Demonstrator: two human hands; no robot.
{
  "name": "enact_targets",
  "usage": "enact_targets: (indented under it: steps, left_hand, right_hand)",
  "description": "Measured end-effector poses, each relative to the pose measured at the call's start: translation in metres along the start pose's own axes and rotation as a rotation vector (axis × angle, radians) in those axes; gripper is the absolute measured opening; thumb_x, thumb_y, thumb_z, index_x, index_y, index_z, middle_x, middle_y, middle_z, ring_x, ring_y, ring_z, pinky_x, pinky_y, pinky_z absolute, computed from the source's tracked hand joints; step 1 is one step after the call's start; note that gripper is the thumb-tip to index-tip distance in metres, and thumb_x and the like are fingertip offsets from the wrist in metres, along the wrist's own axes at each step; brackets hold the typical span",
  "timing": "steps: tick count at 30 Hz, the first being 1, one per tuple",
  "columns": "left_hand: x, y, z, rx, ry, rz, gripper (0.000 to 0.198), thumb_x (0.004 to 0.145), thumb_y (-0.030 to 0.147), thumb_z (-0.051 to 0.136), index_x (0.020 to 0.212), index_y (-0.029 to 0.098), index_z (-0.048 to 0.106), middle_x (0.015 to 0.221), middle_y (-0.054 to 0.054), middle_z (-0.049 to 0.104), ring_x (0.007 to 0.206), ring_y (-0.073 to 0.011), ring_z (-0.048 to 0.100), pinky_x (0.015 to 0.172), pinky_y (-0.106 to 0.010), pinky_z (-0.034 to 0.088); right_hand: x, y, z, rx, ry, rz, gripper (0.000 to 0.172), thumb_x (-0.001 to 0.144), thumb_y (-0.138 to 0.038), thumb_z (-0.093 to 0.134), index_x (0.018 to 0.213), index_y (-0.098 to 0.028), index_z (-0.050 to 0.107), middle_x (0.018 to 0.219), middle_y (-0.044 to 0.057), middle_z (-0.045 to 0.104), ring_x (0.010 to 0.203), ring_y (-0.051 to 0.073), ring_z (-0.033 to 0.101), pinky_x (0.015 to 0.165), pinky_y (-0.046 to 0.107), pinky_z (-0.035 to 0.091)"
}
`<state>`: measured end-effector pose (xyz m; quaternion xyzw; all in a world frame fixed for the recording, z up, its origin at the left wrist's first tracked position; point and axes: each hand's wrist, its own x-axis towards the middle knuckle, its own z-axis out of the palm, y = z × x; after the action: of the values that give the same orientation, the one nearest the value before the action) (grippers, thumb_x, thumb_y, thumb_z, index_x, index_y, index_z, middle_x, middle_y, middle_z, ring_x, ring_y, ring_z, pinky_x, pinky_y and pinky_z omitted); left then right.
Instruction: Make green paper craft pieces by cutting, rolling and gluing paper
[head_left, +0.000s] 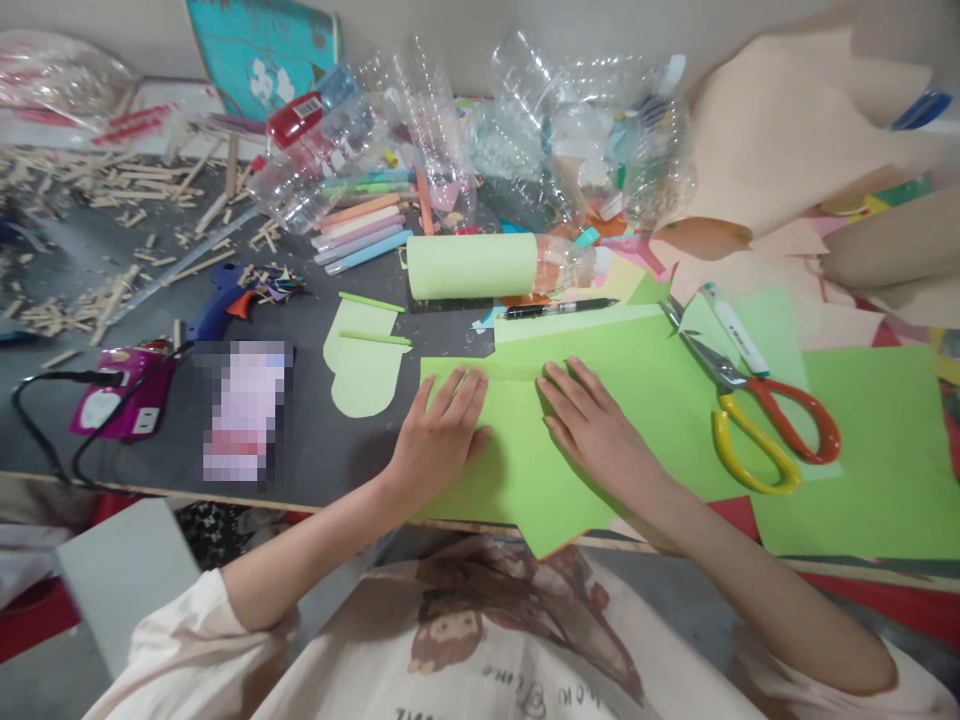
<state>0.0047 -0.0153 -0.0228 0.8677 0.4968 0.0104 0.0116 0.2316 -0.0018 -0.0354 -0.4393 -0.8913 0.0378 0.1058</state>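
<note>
Bright green paper (pixel 517 450) lies at the table's front edge, one corner jutting past it. My left hand (pixel 442 430) rests flat on its left part, fingers stretched out. Across from it, my right hand (pixel 592 415) also lies flat on the green paper, fingers extended. A narrow strip along the paper's far edge looks folded or creased. Beyond the hands, a plastic bottle wrapped in pale green paper (pixel 472 267) lies on its side. A black pen (pixel 559 309) is just in front of it. To the right are scissors (pixel 724 370) with one red and one yellow handle.
Pale green cutouts (pixel 366 370) with two thin green sticks lie left of my hands. Farther left are a phone (pixel 244 410), a blue glue gun (pixel 217 300), a purple box (pixel 124 392) with a cable, and scattered wooden sticks (pixel 165 180). Clear bottles (pixel 517 130) pile up behind.
</note>
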Motion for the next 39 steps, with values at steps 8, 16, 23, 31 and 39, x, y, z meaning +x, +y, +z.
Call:
enact_targets:
  steps: [8,16,23,31,39]
  left_hand:
    - [0.001,0.001,-0.001,0.009,-0.011,-0.005,0.051,0.095,0.027,0.035,0.14,0.006,0.047,0.142,-0.016,0.053,0.129,-0.0311,0.051,0.106,-0.05,0.04]
    - [0.005,0.004,-0.003,0.038,-0.033,-0.013,0.053,0.093,0.024,0.035,0.141,0.005,0.044,0.141,-0.017,0.053,0.126,-0.0331,0.052,0.104,-0.053,0.04]
    - [0.008,0.005,-0.006,0.036,-0.04,-0.031,0.054,0.092,0.024,0.035,0.143,0.007,0.043,0.146,-0.016,0.049,0.126,-0.0325,0.052,0.103,-0.052,0.039]
    - [0.009,0.004,-0.004,0.015,0.001,-0.032,0.053,0.091,0.025,0.039,0.141,0.009,0.046,0.145,-0.019,0.049,0.124,-0.0332,0.052,0.102,-0.052,0.038]
    - [0.008,0.001,-0.006,0.027,-0.012,-0.006,0.05,0.092,0.025,0.039,0.138,0.007,0.048,0.145,-0.02,0.048,0.125,-0.0342,0.052,0.1,-0.054,0.04]
  right_hand:
    - [0.007,-0.002,-0.007,0.027,0.088,-0.056,0.035,0.095,-0.015,0.042,0.122,-0.007,0.061,0.127,0.018,0.063,0.126,0.028,0.049,0.104,0.047,0.046]
    - [0.038,-0.012,-0.002,-0.017,0.054,-0.119,0.034,0.092,-0.006,0.04,0.118,-0.004,0.063,0.098,0.016,0.068,0.09,0.024,0.059,0.081,0.037,0.049]
    - [0.057,-0.025,-0.003,-0.064,-0.202,-0.024,0.042,0.094,-0.011,0.04,0.134,-0.008,0.054,0.093,0.015,0.065,0.083,0.024,0.057,0.073,0.035,0.046]
    - [0.063,-0.031,-0.008,-0.081,-0.382,0.046,0.049,0.095,-0.016,0.036,0.143,-0.009,0.043,0.101,0.017,0.066,0.089,0.025,0.062,0.071,0.033,0.045]
    - [0.064,-0.033,-0.024,-0.116,-0.487,0.185,0.051,0.094,-0.015,0.032,0.144,-0.009,0.04,0.086,0.014,0.074,0.068,0.021,0.068,0.051,0.027,0.035]
